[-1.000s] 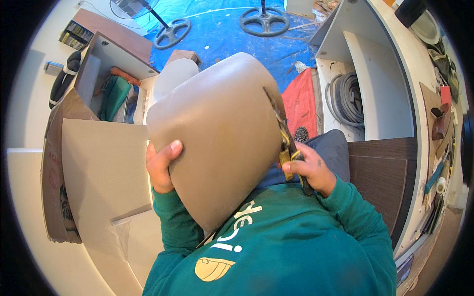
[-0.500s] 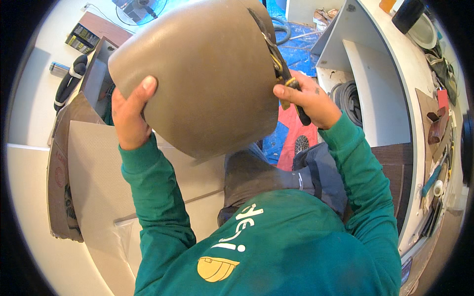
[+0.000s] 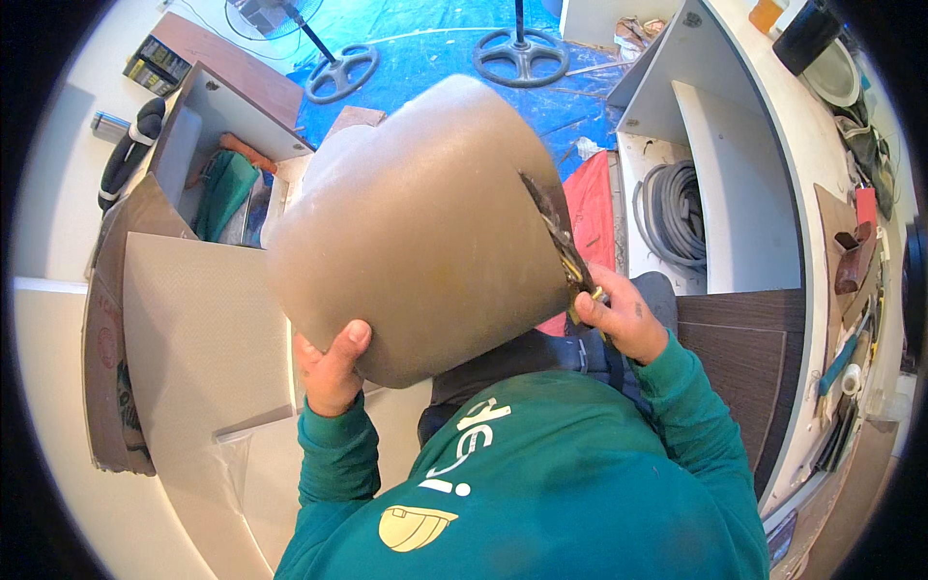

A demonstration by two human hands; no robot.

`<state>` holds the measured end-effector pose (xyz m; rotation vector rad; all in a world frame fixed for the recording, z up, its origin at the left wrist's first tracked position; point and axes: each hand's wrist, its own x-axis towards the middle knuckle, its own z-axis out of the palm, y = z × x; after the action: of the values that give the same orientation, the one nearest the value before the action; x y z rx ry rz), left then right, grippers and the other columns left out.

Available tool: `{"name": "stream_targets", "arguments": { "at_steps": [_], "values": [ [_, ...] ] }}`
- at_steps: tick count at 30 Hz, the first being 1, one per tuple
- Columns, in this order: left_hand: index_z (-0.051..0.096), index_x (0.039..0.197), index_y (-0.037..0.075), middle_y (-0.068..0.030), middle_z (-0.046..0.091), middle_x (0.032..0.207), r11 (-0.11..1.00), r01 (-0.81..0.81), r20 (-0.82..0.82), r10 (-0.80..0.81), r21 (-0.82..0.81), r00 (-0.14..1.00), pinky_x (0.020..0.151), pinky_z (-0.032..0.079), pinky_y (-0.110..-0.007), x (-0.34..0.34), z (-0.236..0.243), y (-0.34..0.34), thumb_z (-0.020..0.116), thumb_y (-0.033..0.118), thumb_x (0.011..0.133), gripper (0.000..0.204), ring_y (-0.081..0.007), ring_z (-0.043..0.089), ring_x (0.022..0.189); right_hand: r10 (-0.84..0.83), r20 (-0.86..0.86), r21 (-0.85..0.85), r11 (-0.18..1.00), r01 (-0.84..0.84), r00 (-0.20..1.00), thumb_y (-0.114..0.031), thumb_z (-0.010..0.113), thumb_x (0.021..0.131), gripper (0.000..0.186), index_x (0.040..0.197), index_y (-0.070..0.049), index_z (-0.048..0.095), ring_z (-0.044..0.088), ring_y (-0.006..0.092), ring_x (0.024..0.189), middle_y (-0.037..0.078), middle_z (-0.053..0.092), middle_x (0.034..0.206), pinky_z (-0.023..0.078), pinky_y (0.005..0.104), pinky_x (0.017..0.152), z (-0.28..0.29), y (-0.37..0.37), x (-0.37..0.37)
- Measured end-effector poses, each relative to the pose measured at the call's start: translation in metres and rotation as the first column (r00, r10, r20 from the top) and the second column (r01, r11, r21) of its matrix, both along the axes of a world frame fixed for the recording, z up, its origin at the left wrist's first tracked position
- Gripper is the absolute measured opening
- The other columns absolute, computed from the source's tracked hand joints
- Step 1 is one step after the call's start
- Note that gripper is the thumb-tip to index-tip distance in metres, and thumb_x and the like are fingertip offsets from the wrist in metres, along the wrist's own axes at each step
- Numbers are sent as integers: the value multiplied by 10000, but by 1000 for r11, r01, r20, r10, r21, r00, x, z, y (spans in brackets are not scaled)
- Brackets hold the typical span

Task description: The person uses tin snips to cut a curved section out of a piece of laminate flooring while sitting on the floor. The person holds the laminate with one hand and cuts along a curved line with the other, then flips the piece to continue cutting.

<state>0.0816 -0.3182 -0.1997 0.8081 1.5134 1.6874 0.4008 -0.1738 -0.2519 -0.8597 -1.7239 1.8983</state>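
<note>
A brown, smooth, leather-like padded piece point(image 3: 435, 232), shaped like a chair's seat or back, is held tilted in front of my body. My left hand point(image 3: 333, 367) grips its lower left corner, thumb on top and fingers hidden underneath. Along its right edge runs a torn opening point(image 3: 549, 220) with dark ragged material showing. At the lower end of that opening, my right hand point(image 3: 623, 314) is closed round a black and yellow hand tool point(image 3: 583, 288), which looks like pliers or snips. Its tip is hidden at the tear.
A large beige sheet point(image 3: 203, 329) and a cardboard box point(image 3: 106, 358) lie at left. On the right, a cabinet holds a coiled grey hose point(image 3: 669, 217), and its top bears a wooden hand plane point(image 3: 855, 256). Round black stand bases point(image 3: 522, 58) rest on blue sheeting point(image 3: 416, 97).
Both hands have brought the padded piece lower and closer to my body, shifting it to the right. The stand bases and open cabinet at left have come into view.
</note>
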Motion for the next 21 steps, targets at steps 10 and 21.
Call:
{"name": "stream_targets", "arguments": {
  "at_steps": [10, 21],
  "values": [
    [610, 1265, -30, -115, 689, 1152, 985, 137, 90, -128, -100, 988, 932, 528, -372, -7, -31, -16, 732, 167, 886, 444, -232, 669, 1030, 26, 164, -265, 964, 19, 986, -423, 610, 1049, 585, 1420, 25, 547, 541, 101, 1094, 38, 643, 1201, 452, 289, 974, 24, -26, 8],
    [460, 1420, -24, -187, 640, 1282, 991, 134, 338, -131, 14, 932, 979, 550, -434, -21, -49, -19, 666, 133, 904, 578, -317, 669, 1128, -23, 162, -377, 923, 84, 986, -518, 539, 1056, 532, 1237, -25, 623, 595, 122, 995, 44, 654, 1064, 482, 297, 876, 18, -16, 29]
  ]
}}
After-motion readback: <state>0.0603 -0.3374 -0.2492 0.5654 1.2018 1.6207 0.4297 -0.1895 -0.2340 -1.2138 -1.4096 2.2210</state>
